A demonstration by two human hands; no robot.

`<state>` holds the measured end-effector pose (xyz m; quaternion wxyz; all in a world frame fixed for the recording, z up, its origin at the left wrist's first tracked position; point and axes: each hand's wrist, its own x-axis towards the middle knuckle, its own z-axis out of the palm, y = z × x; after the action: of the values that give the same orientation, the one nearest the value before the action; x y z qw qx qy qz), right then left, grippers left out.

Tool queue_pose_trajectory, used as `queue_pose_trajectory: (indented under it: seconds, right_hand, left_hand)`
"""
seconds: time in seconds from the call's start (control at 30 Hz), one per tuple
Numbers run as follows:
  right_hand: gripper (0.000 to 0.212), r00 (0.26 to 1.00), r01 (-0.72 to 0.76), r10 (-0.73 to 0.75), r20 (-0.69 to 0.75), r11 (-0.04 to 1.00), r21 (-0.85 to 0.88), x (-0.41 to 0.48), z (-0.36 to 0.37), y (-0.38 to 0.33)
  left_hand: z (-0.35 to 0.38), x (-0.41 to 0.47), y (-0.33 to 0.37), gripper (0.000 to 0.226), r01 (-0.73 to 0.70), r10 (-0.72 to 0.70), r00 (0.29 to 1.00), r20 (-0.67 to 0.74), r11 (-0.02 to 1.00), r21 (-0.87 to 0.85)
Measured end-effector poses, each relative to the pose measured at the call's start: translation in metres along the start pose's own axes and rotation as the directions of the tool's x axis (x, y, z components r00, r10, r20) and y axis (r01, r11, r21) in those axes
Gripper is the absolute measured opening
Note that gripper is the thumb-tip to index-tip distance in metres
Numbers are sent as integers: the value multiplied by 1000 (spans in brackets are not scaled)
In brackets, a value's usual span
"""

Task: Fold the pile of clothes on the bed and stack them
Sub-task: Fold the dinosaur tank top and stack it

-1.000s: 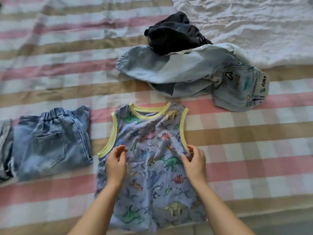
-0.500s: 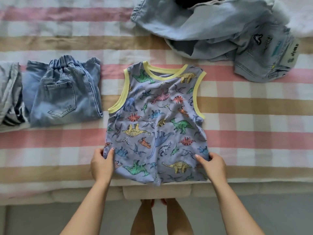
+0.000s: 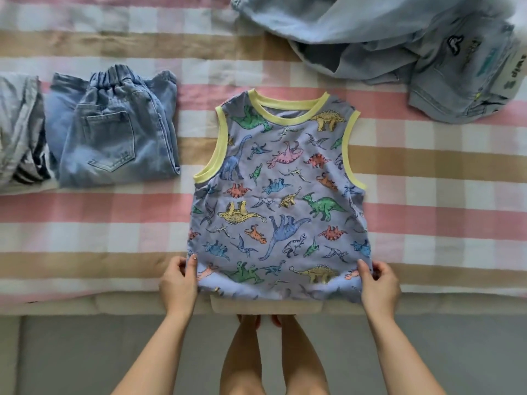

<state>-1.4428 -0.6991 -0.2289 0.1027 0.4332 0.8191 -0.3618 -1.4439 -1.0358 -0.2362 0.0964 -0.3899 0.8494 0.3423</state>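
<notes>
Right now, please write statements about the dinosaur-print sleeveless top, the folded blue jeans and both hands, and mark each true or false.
1. The lilac dinosaur-print sleeveless top with yellow trim lies flat on the checked bedsheet. True.
2. The left hand and the right hand each pinch a bottom corner of it. True.
3. The folded blue denim jeans lie on the top. False: they lie apart, at its left.
4. The top is folded in half. False: it is spread out full length.
</notes>
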Motion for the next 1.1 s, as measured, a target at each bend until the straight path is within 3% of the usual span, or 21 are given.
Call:
queue_pose_trajectory:
  seconds: [0.1, 0.3, 0.4, 0.53, 0.63, 0.77, 0.97, 1.1]
  right_hand:
    - [18, 998, 37, -36, -50, 999, 25, 9, 2, -16]
    - [20, 934, 356, -355, -43, 934, 34, 51, 15, -102]
    - [27, 894, 446, -446, -35, 895, -30, 86, 32, -150]
    - [35, 898, 439, -441, -1, 895, -73, 141, 57, -199]
    - [36, 939, 326, -333, -92, 942, -84, 170, 71, -222]
    - [26, 963, 225, -230, -144, 973, -49, 192, 79, -240]
    - [24, 920, 353, -361, -151, 932, -76, 214, 84, -275]
    - [24, 920, 363, -372, -122, 928, -87, 210, 83, -269]
  left_hand:
    - [-1, 12, 11, 16, -67, 68, 998, -15, 997, 23]
    - [9, 56, 86, 16, -317, 319, 947, 26, 947, -60]
    - [27, 91, 131, 21, -398, 402, 915, 45, 915, -68]
    - [62, 139, 187, 37, -418, 415, 908, 49, 905, 79]
    - [82, 172, 223, 48, -329, 332, 943, -5, 938, 111]
    - [89, 203, 248, 29, -178, 178, 983, -44, 984, -7]
    - [83, 227, 262, 14, -261, 246, 961, -123, 958, -117]
    - [80, 221, 253, 31, -328, 319, 938, -135, 943, -52]
